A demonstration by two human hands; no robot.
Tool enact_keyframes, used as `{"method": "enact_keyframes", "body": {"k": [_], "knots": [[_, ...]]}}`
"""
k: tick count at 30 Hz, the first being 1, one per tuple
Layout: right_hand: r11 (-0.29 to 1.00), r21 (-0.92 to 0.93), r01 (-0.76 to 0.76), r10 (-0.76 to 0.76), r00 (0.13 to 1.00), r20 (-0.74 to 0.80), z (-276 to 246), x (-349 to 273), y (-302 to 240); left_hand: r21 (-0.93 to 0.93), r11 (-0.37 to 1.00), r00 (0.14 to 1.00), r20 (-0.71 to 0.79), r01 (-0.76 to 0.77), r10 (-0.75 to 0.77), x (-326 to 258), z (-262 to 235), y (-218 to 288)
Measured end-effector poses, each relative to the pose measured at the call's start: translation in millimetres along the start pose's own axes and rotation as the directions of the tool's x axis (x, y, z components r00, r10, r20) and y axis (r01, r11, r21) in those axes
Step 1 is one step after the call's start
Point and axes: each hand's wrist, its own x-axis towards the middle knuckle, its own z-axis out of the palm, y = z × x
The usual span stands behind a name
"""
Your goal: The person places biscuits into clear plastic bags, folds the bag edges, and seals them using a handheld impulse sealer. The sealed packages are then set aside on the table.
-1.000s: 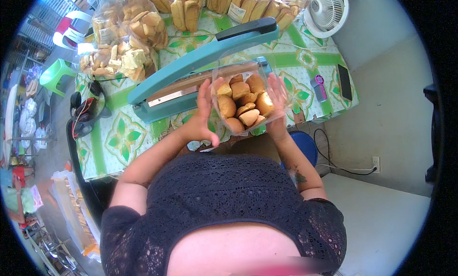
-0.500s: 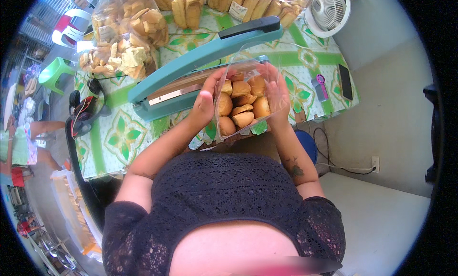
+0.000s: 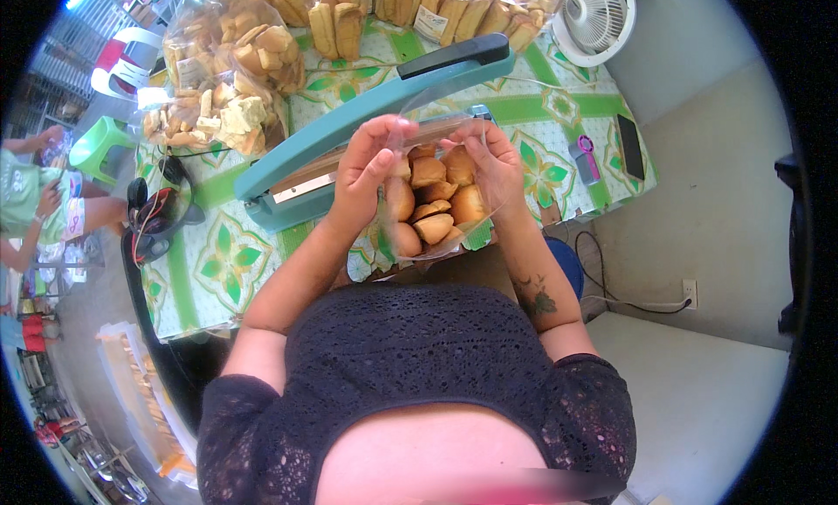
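A clear plastic bag (image 3: pixel 443 243) of small browned bread rolls (image 3: pixel 434 191) rests at the table's front edge, between my two hands. With fingers closed on the bag's upper left side, my left hand (image 3: pixel 367 169) holds the film. My right hand (image 3: pixel 491 160) pinches the film at the upper right, thumb and fingers bent inward. The bag's loose mouth sticks up beyond my fingers. Just behind lies a long teal bag sealer (image 3: pixel 349 112) with a black handle, its arm raised over its base.
Several bags of bread pieces (image 3: pixel 231 51) fill the table's far side. A white fan (image 3: pixel 594 20) stands at the far right, near a phone (image 3: pixel 629 147) and a small purple-trimmed device (image 3: pixel 586 160). Headphones (image 3: pixel 161 208) lie left. A person (image 3: pixel 52 199) is beyond the table, past a green stool (image 3: pixel 102 147).
My hands have moved from the bag's sides up to its upper part and now grip the film there. The bag has shifted slightly left.
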Motion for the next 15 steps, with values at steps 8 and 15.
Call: {"method": "enact_keyframes", "body": {"k": [8,15], "knots": [[0.17,-0.742,0.648,-0.551,0.687,0.474,38.3,0.6,-65.0,0.032,0.994,0.995,0.021,-0.1,0.1,9.7,0.5,0.4],[-0.387,-0.645,0.659,-0.239,0.603,0.761,38.2,-5.8,-123.5,0.021,0.991,0.991,-0.025,-0.129,0.13,4.8,1.2,-9.7]]}}
